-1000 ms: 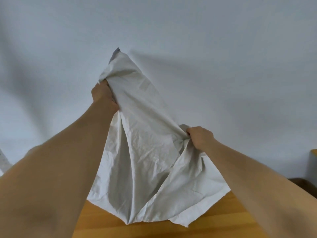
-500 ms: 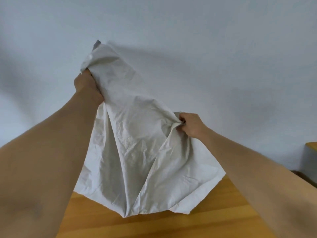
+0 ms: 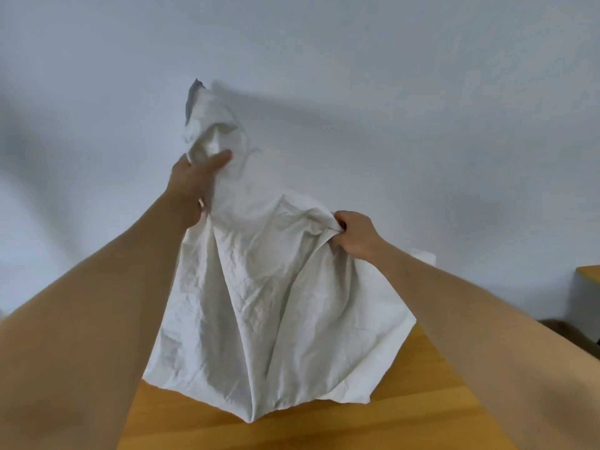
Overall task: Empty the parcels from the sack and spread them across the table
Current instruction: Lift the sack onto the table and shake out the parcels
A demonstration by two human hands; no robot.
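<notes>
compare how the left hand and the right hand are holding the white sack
The left hand is raised higher, near the top of the white sack; the right hand is lower, at its right side. The left hand's thumb lies stretched out along the cloth, while the right hand's fingers are curled tight, bunching a fold. Both grip the sack and hold it up above the wooden table.

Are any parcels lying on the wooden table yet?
No: the wooden table shows only bare wood below the crumpled white sack.
</notes>
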